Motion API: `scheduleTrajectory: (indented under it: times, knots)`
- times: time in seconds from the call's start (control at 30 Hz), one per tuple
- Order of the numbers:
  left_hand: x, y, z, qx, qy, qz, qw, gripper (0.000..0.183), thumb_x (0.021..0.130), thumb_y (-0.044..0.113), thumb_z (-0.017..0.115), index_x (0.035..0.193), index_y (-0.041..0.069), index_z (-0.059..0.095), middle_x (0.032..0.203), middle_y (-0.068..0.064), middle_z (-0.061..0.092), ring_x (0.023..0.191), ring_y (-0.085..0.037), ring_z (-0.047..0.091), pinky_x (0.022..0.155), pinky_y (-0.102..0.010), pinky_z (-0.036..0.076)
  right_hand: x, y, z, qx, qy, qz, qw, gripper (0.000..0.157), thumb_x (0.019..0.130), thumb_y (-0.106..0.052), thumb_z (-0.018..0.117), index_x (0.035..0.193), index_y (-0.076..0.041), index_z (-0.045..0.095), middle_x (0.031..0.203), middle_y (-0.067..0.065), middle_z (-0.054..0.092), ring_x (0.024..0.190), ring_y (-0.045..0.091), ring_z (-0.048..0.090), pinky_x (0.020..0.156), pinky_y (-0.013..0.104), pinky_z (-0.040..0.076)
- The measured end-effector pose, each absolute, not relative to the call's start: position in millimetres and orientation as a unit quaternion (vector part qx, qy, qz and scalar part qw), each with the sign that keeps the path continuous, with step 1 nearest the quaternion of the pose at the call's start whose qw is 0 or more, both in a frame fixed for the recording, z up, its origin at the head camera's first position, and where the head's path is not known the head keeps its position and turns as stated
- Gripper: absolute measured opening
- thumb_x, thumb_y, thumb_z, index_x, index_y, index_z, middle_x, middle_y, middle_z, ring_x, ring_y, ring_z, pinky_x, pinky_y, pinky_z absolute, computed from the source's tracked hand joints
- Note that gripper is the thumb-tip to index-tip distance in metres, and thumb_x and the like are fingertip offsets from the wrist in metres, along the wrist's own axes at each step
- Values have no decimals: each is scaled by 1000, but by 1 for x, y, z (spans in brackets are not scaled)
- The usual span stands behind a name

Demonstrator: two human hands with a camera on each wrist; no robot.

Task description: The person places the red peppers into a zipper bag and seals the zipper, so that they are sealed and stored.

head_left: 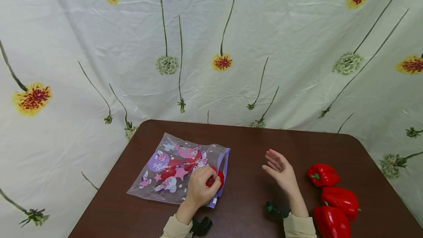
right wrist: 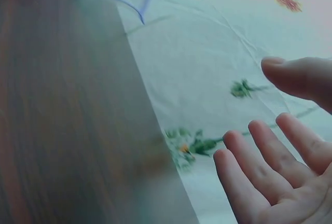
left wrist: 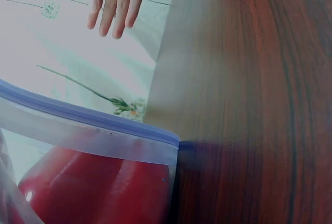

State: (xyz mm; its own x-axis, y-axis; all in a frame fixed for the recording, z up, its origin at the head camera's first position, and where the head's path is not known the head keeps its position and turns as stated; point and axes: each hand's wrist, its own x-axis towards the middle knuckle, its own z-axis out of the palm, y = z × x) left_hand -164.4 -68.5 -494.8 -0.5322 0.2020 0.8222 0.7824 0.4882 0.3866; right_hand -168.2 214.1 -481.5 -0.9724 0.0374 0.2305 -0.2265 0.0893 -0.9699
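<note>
The left hand (head_left: pixel 201 186) pinched the printed bag (head_left: pixel 180 173), nine o'clock from the spread right hand (head_left: pixel 281 170), I guessed to keep it open (red shapes (left wrist: pixel 98 187) showed inside), while three red peppers (head_left: pixel 339 199) sat handily at that hand's four o'clock on the table (head_left: pixel 244 208).

Pale cream on the left sleeve (head_left: pixel 176 227), same again on the right sleeve (head_left: pixel 299 226)! There's a chunky black left wrist unit (head_left: pixel 202 227), rounded at its end, and a dark right wrist unit (head_left: pixel 279 212) showing a small green patch (head_left: pixel 270 206)!
</note>
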Motion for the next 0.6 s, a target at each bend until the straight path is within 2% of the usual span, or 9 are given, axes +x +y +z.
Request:
scheduleTrajectory:
  times: [0.17, 0.33, 0.43, 0.6]
  knots:
    - [-165, -68, -495, -316, -780, -397, 366, 12, 70, 11, 66, 68, 16, 54, 60, 8, 50, 54, -6, 46, 54, -15, 37, -164, 228, -476, 40, -729, 672, 124, 60, 82, -1, 68, 134, 7, 40, 122, -5, 55, 111, 7, 55, 90, 22, 44]
    - [-165, -68, -496, -315, -782, -400, 359, 12, 71, 12, 66, 69, 16, 55, 60, 8, 51, 54, -6, 47, 54, -15, 38, -160, 241, -473, 22, -722, 674, 153, 56, 82, 2, 67, 132, 3, 43, 115, -15, 57, 108, 4, 56, 88, 20, 44]
    - [-164, -69, -496, -313, -783, -402, 356, 11, 71, 13, 65, 69, 17, 55, 61, 8, 52, 55, -7, 47, 55, -15, 39, -157, 248, -471, -3, -722, 670, 170, 54, 82, 2, 67, 131, 0, 46, 114, -15, 58, 107, 3, 57, 87, 17, 43]
    - [-164, -69, -497, -312, -784, -401, 355, 11, 71, 13, 65, 69, 17, 55, 61, 7, 53, 55, -7, 48, 55, -15, 39, -153, 258, -467, -69, -726, 656, 195, 54, 81, -2, 69, 131, -6, 49, 122, -3, 56, 108, 5, 55, 87, 13, 41]
